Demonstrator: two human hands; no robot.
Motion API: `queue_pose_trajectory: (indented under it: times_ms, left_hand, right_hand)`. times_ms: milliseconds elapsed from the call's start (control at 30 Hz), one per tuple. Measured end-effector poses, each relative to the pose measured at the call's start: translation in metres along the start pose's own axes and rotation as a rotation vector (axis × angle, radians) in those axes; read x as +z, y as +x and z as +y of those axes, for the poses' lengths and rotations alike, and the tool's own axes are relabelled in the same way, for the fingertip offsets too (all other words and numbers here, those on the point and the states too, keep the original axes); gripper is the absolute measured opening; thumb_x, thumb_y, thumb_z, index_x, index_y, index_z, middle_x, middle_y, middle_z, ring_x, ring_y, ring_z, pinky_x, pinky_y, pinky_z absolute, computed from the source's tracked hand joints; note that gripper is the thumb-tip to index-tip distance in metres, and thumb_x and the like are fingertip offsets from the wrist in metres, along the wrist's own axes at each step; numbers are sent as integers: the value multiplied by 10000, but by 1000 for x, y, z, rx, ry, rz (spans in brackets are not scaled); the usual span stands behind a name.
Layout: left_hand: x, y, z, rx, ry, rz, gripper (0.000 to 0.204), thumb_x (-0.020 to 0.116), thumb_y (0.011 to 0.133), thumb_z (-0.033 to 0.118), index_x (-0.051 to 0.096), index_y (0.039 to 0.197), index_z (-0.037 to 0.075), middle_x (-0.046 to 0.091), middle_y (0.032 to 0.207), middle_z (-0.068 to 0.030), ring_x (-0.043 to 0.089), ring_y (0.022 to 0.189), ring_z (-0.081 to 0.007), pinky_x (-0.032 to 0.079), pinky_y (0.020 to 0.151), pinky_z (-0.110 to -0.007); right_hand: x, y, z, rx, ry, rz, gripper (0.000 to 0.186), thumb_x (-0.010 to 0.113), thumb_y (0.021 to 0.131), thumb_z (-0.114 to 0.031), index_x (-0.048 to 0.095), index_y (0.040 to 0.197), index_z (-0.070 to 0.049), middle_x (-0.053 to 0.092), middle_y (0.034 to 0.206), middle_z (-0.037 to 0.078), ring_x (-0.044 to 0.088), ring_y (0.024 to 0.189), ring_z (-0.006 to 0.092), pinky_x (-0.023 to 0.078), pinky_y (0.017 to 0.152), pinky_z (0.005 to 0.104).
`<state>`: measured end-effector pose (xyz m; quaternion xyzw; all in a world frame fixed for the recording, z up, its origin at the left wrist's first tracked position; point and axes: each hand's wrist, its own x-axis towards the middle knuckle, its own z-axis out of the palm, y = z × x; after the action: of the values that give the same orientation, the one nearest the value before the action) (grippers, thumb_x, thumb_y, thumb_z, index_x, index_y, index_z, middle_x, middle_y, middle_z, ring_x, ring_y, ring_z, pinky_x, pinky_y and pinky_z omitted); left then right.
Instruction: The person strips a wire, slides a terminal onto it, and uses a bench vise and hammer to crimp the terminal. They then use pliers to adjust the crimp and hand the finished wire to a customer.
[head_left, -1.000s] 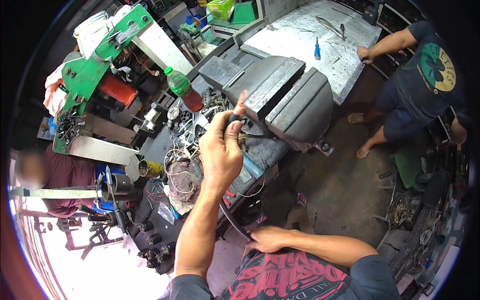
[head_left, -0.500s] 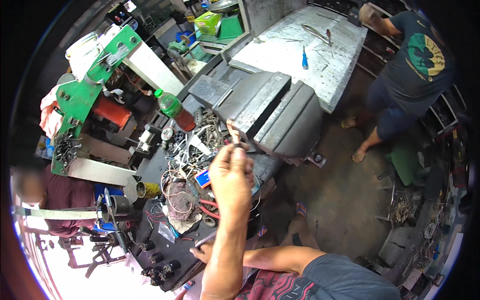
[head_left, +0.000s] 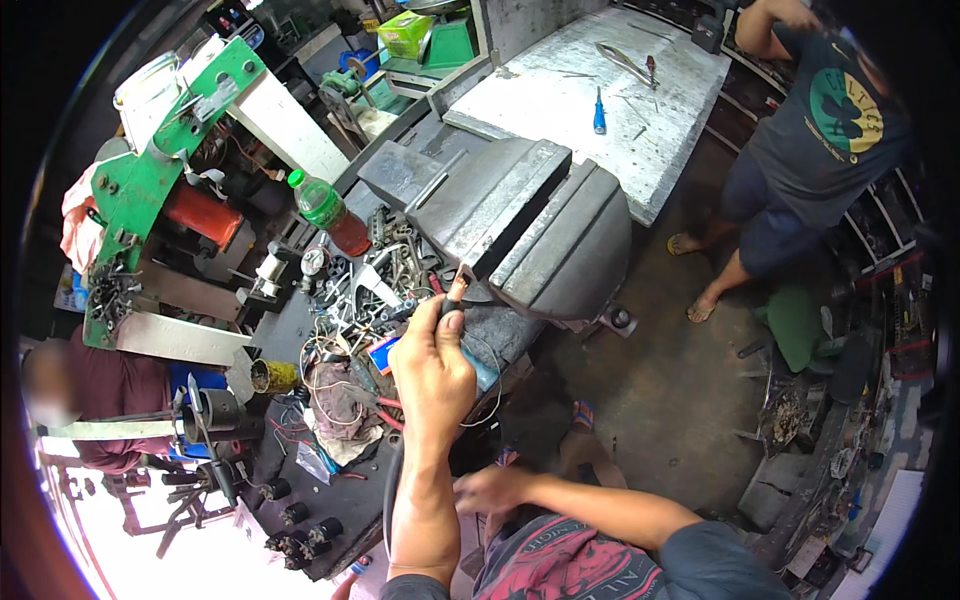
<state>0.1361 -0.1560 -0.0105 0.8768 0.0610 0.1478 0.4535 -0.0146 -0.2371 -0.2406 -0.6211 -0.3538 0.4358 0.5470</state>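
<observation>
My left hand (head_left: 435, 370) is raised over the workbench, closed around a black cable (head_left: 393, 490). A bare copper end (head_left: 460, 284) sticks up past the thumb and finger. Behind the forearm, the cable runs down toward the lower edge. That copper end appears close to the near side of a large grey bench vise (head_left: 490, 215), whose jaws stand apart; I cannot tell whether they touch. Low in front of my body is my right hand (head_left: 492, 490), smeared by motion, its fingers unclear.
Loose metal parts (head_left: 350, 300), a green-capped bottle (head_left: 335, 215) and a rag (head_left: 345, 400) crowd the bench. A blue screwdriver (head_left: 599, 112) lies on a pale metal table (head_left: 540, 105). One person (head_left: 820, 130) stands at the right; another (head_left: 120, 390) is at the left.
My left hand has moved slightly left and down in view, still gripping the cable. My right hand has moved right, away from the bench edge. The standing person's arm is raised higher.
</observation>
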Motion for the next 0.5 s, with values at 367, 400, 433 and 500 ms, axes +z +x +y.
queue_pose_trajectory:
  times_ms: [367, 400, 433, 500]
  left_hand:
    - [26, 24, -14, 306, 310, 14, 219, 701, 943, 59, 697, 1159, 20, 705, 938, -200, 702, 855, -408, 551, 740, -465]
    - [26, 25, -13, 332, 331, 27, 223, 703, 942, 58, 697, 1161, 20, 705, 936, -200, 701, 853, -407, 551, 738, -464]
    - [25, 26, -11, 337, 351, 16, 233, 710, 938, 59, 701, 1166, 12, 713, 943, -199, 706, 855, -407, 555, 736, -458]
    - [25, 27, -9, 333, 378, 7, 243, 714, 936, 59, 704, 1171, 0, 722, 960, -206, 715, 868, -406, 563, 748, -451]
  right_hand:
    - [-168, -122, 165, 450, 1296, 1444, 275, 496, 1112, -343, 589, 1135, -86, 675, 845, 80, 696, 712, 197, 610, 557, 371]
    - [-172, -108, 177, 412, 1224, 1490, 268, 492, 1108, -336, 588, 1147, -89, 669, 840, 79, 697, 731, 201, 619, 583, 387]
    - [-174, -97, 191, 408, 1148, 1570, 263, 489, 1104, -329, 588, 1158, -92, 662, 835, 77, 699, 750, 205, 629, 609, 402]
    - [-180, -81, 226, 312, 900, 1633, 164, 543, 1024, -162, 607, 1128, -52, 651, 893, 98, 708, 824, 250, 622, 694, 457]
